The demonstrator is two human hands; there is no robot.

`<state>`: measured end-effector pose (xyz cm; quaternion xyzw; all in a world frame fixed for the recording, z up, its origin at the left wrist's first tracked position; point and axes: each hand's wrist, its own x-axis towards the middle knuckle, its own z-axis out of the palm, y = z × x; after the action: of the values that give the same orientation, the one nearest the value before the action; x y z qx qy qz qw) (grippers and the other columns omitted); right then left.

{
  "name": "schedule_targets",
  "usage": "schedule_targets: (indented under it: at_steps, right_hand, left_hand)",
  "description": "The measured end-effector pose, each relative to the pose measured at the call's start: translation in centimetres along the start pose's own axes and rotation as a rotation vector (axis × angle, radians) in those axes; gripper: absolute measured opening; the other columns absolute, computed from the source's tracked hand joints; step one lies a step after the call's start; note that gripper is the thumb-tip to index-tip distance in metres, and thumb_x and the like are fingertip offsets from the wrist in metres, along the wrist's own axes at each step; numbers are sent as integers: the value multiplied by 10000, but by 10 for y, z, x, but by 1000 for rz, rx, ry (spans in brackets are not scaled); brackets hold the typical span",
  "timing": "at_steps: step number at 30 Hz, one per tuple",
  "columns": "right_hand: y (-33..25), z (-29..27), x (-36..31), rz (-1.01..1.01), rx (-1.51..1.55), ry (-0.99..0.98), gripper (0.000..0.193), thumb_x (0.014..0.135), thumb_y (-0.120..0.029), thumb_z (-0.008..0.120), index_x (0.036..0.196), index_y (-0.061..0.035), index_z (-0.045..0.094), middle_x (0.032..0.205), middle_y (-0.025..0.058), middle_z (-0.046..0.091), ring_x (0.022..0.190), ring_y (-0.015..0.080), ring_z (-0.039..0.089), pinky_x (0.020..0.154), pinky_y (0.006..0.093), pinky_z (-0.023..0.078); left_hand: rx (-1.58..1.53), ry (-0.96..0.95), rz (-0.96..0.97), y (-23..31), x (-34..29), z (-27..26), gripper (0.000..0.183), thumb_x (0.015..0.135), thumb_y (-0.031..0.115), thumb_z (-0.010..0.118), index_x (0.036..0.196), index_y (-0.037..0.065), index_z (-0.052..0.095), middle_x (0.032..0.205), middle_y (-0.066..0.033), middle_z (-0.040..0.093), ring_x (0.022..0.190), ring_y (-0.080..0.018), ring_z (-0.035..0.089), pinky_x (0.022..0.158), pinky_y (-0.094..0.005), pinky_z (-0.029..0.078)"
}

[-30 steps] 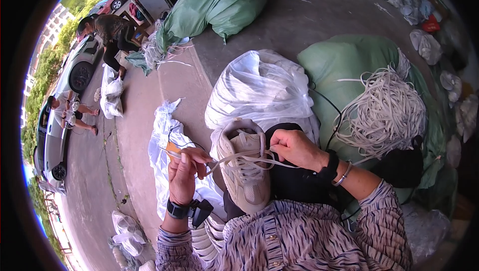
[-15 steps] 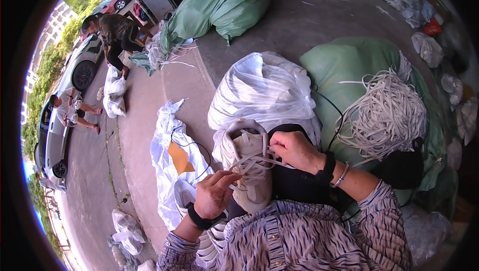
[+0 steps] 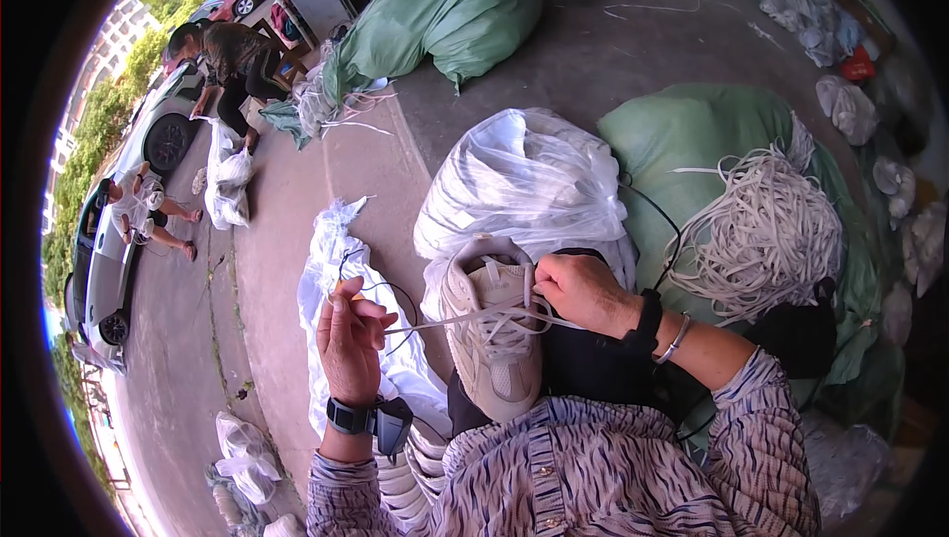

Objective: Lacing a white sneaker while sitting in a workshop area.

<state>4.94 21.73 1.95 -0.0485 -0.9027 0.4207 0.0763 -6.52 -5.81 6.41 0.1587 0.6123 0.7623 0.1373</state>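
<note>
A beige sneaker (image 3: 502,379) rests upright on my lap, its toe toward me and its opening away. Pale flat shoelace (image 3: 445,321) crosses its tongue and runs taut to the left. My left hand (image 3: 348,344) pinches that end, well out to the side of the shoe. Close against the shoe's right side, my right hand (image 3: 583,290) is closed on another stretch of the lace, whose tail shows below the fingers. The right fingertips are partly hidden.
A white translucent bag (image 3: 519,181) stands beyond the shoe. Right of it, a heap of loose laces (image 3: 766,236) lies on a green sack (image 3: 682,132). White shoes (image 3: 405,488) are stacked by my left forearm. Two people sit at the far left near parked cars (image 3: 104,270).
My left hand has moved left and away from the shoe, drawing the lace out straight. The right hand has stayed beside the shoe.
</note>
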Motion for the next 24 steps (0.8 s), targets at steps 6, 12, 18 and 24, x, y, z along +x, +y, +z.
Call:
schedule_targets:
  at_steps: [6, 12, 18, 24]
  right_hand:
    - [2, 5, -2, -181, 12, 74, 102, 753, -47, 567, 759, -25, 468, 658, 119, 538, 596, 279, 584, 531, 375, 459]
    - [2, 11, 1, -323, -215, 27, 100, 781, -81, 576, 739, -20, 508, 662, 136, 572, 671, 302, 611, 556, 401, 456]
    - [13, -12, 10, -358, -27, -137, 144, 757, -87, 615, 888, -62, 563, 688, 103, 545, 648, 300, 582, 611, 366, 479]
    - [4, -21, 21, -560, -152, -81, 123, 720, -36, 598, 817, -65, 529, 796, 100, 495, 726, 291, 583, 623, 380, 486]
  left_hand:
    - [-336, 122, -78, 18, 19, -12, 388, 983, 235, 362, 1312, 31, 383, 610, 48, 445, 459, -27, 341, 596, -231, 475]
    - [-169, 157, -37, 21, 19, -4, 358, 986, 247, 356, 1263, 36, 436, 575, 40, 396, 449, -28, 298, 430, -194, 310]
    - [240, -75, -137, -10, 8, 11, 260, 975, 292, 410, 918, 73, 537, 574, 29, 449, 430, -34, 306, 399, -196, 263]
    - [449, -150, -28, -21, 9, 15, 193, 961, 205, 449, 948, 62, 579, 703, 16, 578, 513, 7, 315, 450, -159, 246]
